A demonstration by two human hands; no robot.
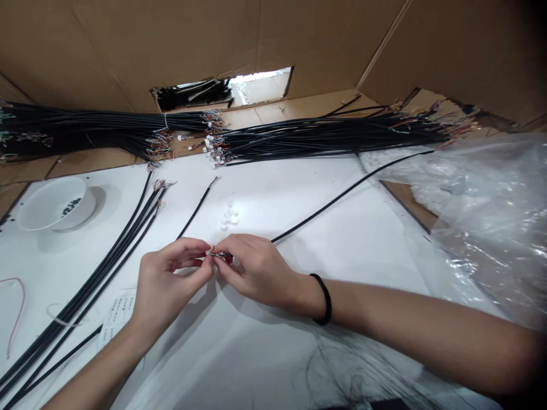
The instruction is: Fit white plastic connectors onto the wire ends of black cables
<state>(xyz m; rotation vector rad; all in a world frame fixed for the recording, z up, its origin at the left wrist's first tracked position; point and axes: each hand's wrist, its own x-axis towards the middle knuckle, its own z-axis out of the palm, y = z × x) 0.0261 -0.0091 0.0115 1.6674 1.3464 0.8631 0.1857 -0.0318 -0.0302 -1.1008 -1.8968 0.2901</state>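
Note:
Between the fingertips of my left hand (pixel 168 282) is a small white connector (pixel 209 251), pinched by thumb and forefinger. My right hand (pixel 262 270) closes right beside it on the thin coloured wires at the end of a black cable (pixel 342 196). That cable runs out from under my right hand to the upper right. The two hands nearly touch, and their fingers partly hide where wires and connector meet. Just beyond them lie several loose white connectors (pixel 229 217). Another black cable (pixel 199 206), its end stripped, passes behind my left hand.
Several black cables (pixel 98 270) lie tied at the left, near a printed paper (pixel 117 310). A white bowl (pixel 32 213) holds small dark pieces. Cable bundles (pixel 106 122) and cables with connectors (pixel 325 136) line the cardboard wall (pixel 213 40). Clear plastic (pixel 491 222) covers the right side.

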